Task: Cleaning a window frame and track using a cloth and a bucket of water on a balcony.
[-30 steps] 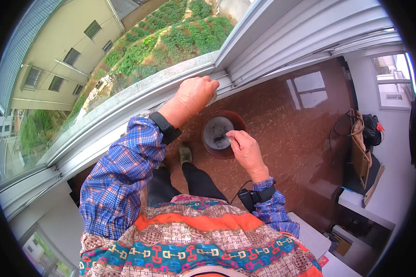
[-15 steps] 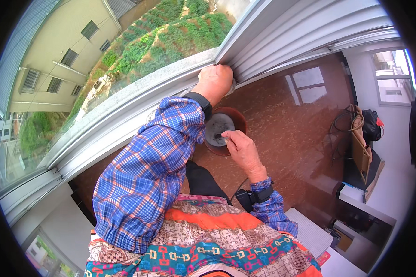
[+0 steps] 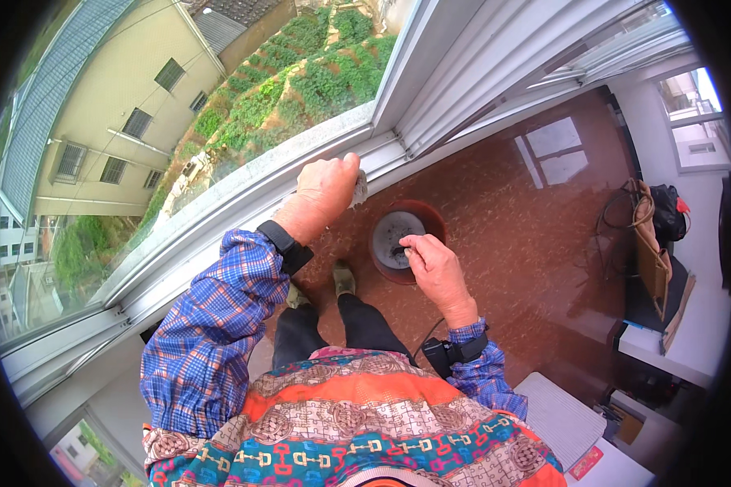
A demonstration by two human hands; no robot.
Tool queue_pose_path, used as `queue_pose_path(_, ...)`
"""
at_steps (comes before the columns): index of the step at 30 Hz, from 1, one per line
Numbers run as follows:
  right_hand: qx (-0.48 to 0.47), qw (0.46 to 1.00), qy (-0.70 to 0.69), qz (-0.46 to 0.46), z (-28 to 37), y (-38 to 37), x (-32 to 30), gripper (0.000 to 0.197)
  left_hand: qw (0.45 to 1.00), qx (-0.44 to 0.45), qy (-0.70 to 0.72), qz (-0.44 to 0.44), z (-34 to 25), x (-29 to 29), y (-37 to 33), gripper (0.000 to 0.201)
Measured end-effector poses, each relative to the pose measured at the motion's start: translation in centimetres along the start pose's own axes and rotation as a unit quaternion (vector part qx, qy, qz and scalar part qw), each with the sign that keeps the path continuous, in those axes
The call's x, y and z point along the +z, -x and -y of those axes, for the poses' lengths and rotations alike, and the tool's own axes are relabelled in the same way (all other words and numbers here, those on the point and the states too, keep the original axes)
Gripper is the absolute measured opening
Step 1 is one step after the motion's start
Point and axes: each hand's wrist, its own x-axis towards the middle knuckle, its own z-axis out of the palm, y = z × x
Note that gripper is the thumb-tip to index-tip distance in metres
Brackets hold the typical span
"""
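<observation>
My left hand [image 3: 323, 195] is closed over the inner sill of the window frame [image 3: 256, 215]. A crumpled grey-white rag [image 3: 360, 188] sticks out beyond its fingers; most of it is hidden under the hand. My right hand [image 3: 439, 276] hovers over the near right rim of a red-brown bucket [image 3: 432, 219], thumb and forefinger pinched together. A small dark bit shows at its fingertips, but I cannot tell whether it is held or lies behind them. Greyish water [image 3: 390, 231] with dark specks stands in the bucket.
Folded white window panels [image 3: 479, 73] stand at the upper right. A shiny red-brown floor [image 3: 520, 243] lies below, with my shoes [image 3: 343, 278] on it. Cardboard [image 3: 654, 252] and a black bag [image 3: 666, 211] lean by the right wall. A ribbed light board [image 3: 556, 406] sits at the lower right.
My left hand has moved left and nearer along the sill, away from the folded panels, with the rag. The right hand stays pinched over the bucket. My view has shifted slightly.
</observation>
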Motion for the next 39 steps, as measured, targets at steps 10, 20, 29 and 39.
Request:
queue_pose_path(10, 0.055, 0.998, 0.017, 0.002, -2.1, 1.9, -0.8, 0.018, 0.995, -0.045, 0.073, 0.059, -5.7, -0.3, -8.3, 0.025)
queue_pose_path(20, 0.008, 0.999, -0.041, 0.032, -0.3, -1.6, 0.5, 0.017, 0.992, -0.102, 0.064, 0.05, 1.8, -1.6, 3.0, 0.027)
queue_pose_path(29, -0.058, 0.994, -0.088, 0.031, 4.5, -8.1, 4.2, 0.021, 0.981, -0.178, 0.071, 0.006, 10.5, -4.5, 18.5, 0.023)
queue_pose_path(39, -0.131, 0.983, -0.111, 0.071, 7.7, -10.0, 8.8, 0.017, 0.949, -0.237, -0.006, -0.205, 16.4, -2.4, 28.3, 0.018)
